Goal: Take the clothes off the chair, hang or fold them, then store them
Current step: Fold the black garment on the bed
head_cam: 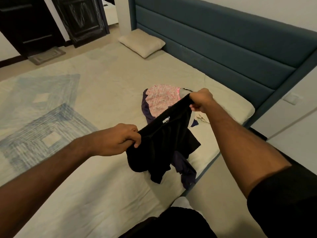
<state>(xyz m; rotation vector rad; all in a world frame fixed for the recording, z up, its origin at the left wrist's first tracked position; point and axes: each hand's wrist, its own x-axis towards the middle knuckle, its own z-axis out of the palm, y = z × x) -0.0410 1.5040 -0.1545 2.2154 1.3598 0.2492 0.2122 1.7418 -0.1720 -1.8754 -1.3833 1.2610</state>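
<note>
We are holding a black fabric garment [163,143] stretched in the air over the cream-sheeted bed [106,79], our left hand [118,140] and right hand [200,100] each gripping one end of its upper edge. Behind it, a pink patterned cloth [161,98] is lying on what looks like a dark purple garment [185,169], near the padded blue headboard [223,48].

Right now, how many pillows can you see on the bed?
1. A single beige pillow lies at the far corner of the bed, against the headboard. Others could be out of frame.
</note>
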